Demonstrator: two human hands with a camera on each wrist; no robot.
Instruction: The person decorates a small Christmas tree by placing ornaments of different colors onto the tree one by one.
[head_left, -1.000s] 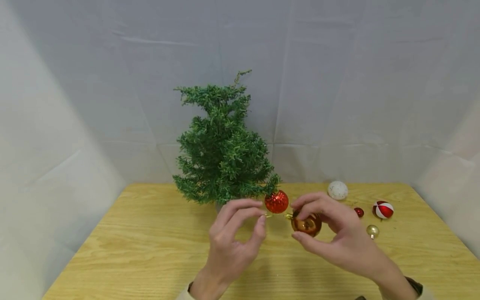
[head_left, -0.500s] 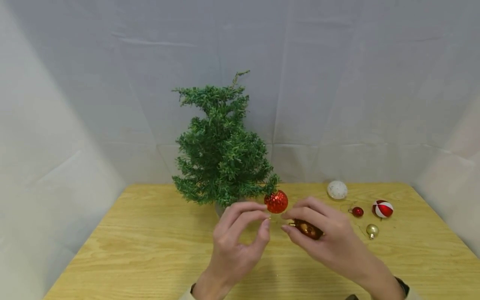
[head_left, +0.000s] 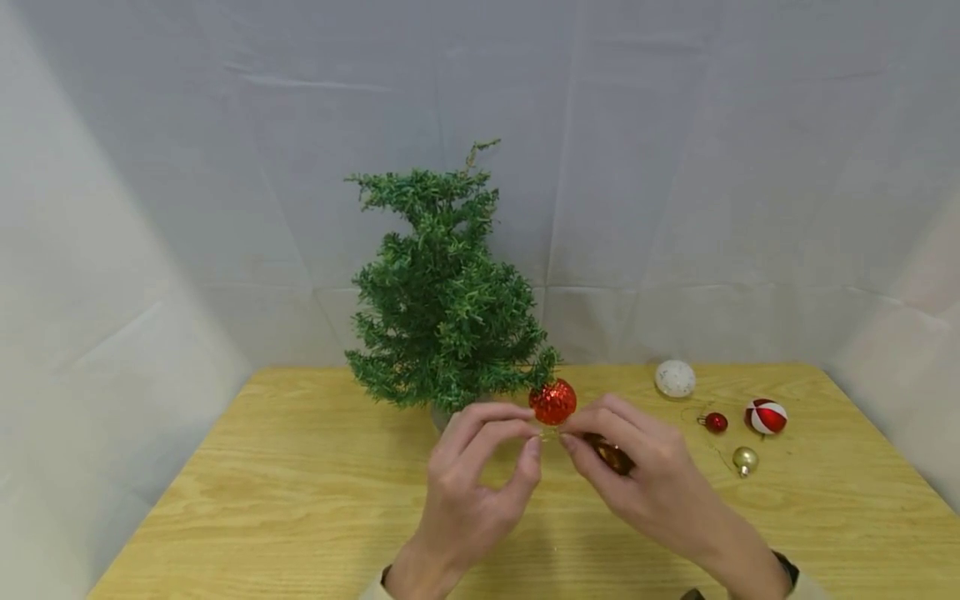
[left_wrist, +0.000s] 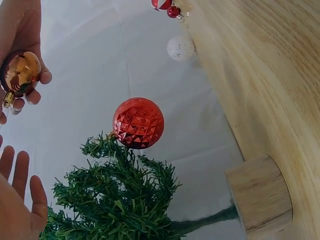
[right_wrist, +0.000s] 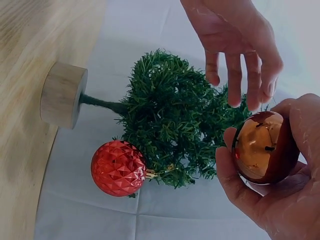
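A shiny copper-gold bauble sits in my right hand, its fingers curled round it. In the left wrist view the gold cap of this bauble points toward my left hand. The left thumb and fingertips pinch the thin gold string that runs between the hands; the string is barely visible. Just behind the fingertips, a red faceted bauble hangs from a low right branch of the small green Christmas tree.
Right of the hands lie a white speckled bauble, a small dark red bauble, a red-and-white bauble and a small gold bauble. The tree's round wooden base stands on the wooden table. A pale cloth hangs behind.
My right hand has moved left toward the left hand and turned the bauble, its fingertips now near the cap. The left hand has shifted slightly right.
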